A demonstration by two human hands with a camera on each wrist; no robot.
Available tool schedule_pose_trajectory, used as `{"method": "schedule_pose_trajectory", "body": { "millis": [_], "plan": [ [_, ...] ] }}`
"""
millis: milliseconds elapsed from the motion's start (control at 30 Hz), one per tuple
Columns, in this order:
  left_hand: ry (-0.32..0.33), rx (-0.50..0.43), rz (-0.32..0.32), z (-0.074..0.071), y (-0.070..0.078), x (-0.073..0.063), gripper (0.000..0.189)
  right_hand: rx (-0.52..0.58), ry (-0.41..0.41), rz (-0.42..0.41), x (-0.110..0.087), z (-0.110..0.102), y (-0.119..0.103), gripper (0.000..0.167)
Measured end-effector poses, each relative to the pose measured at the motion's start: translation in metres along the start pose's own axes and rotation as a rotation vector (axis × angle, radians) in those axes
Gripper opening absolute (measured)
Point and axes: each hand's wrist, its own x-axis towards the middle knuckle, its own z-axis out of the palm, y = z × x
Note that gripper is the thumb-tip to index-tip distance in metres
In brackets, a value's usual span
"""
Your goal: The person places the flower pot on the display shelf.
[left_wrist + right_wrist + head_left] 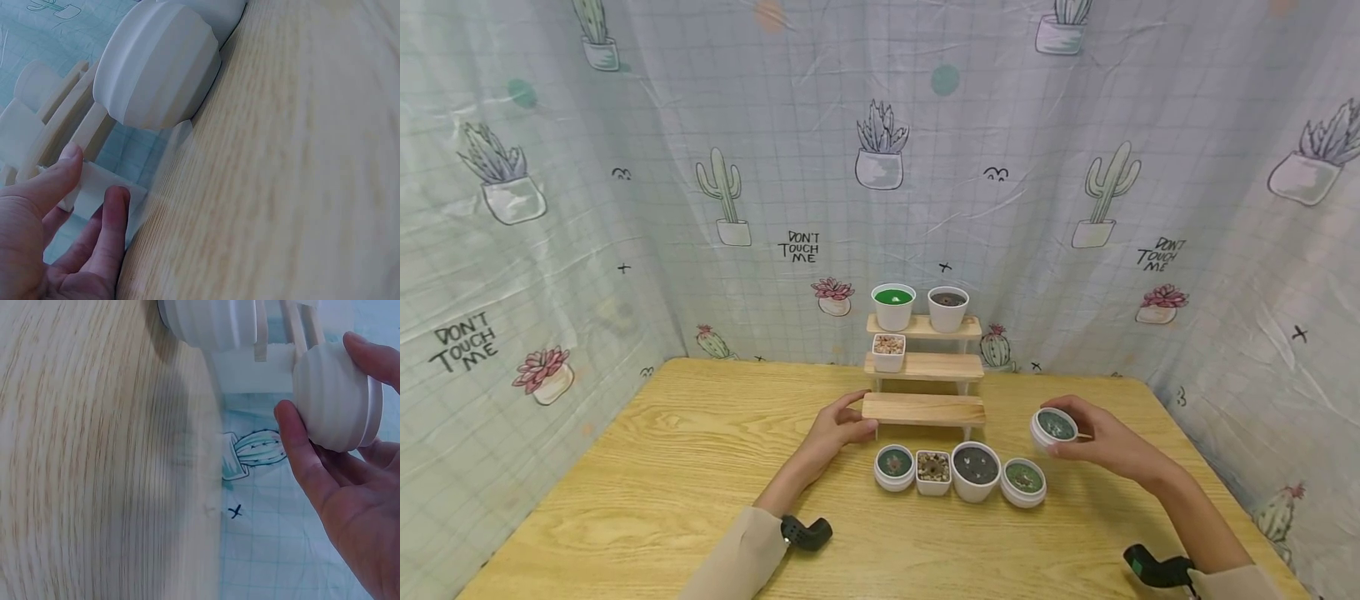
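Observation:
My right hand [1107, 442] grips a round ribbed white pot [334, 397] with a dark green top, held up off the table right of the stand. The left hand [829, 437] holds the left end of a three-step wooden stand [922, 408], its thumb near the front edge of the lowest step. In front of the stand stand a round pot with a dark green top [894, 468], a square pot of pebbles [933, 473], a larger dark-filled pot [975, 472] and a round green-topped pot [1023, 482].
On the top step are a bright-green-filled pot [893, 307] and a dark-filled pot [948, 309]. A square pot of pale pebbles [889, 352] occupies the middle step's left side. Printed curtains [940, 208] close off the back and sides of the wooden table [625, 475].

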Motion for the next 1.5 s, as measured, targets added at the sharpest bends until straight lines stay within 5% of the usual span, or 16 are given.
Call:
{"method": "schedule_pose_trajectory", "body": {
  "millis": [567,1500],
  "plan": [
    [0.001,0.000,0.005,0.000,0.001,0.001,0.075,-0.022,0.041,-0.068,0.022,0.001,-0.023,0.066],
    [0.002,0.007,0.010,0.001,0.002,-0.003,0.072,-0.017,0.047,-0.044,0.080,0.014,-0.056,0.071]
  ]
}}
